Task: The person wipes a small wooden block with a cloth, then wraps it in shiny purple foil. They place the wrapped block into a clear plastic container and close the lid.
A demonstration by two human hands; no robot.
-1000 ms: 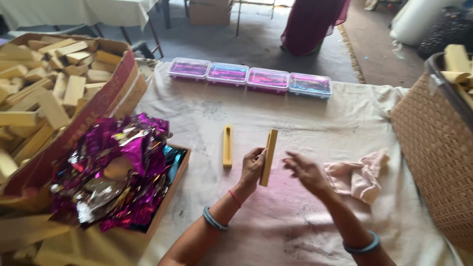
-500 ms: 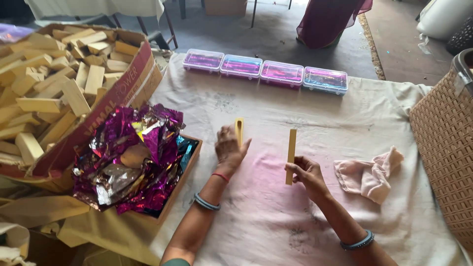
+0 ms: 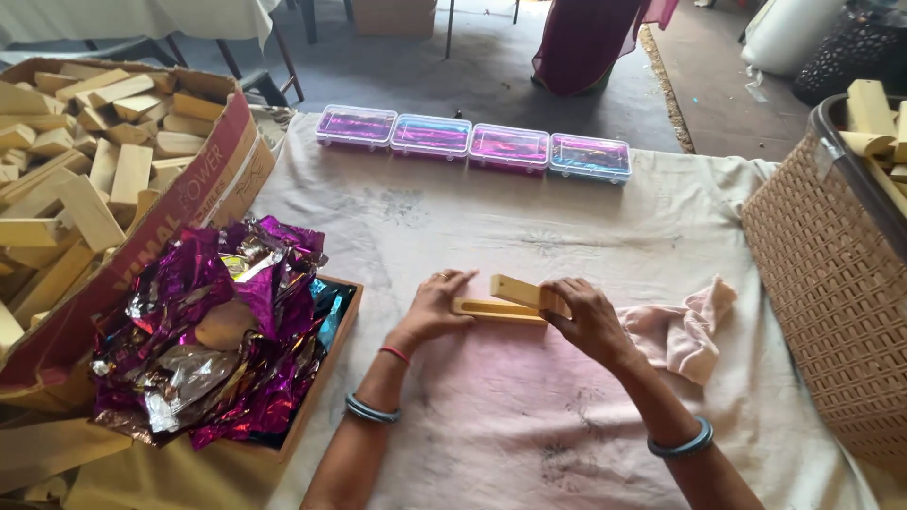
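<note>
Near the bench's [image 3: 472, 227] middle, the left hand [image 3: 436, 304] presses flat on one wooden strip [image 3: 499, 311]; the right hand [image 3: 588, 319] grips another strip [image 3: 525, 293], angled above it.

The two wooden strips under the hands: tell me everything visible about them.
The wooden strips are two long, narrow, pale yellow pieces that look like light wood. One lies flat on the stained cloth-covered table, running left to right; the left hand rests its fingers on that strip's left end. The second strip sits tilted over the first, its right end gripped in the right hand, its left end raised slightly. Whether the two touch under the right hand is hidden.
</note>
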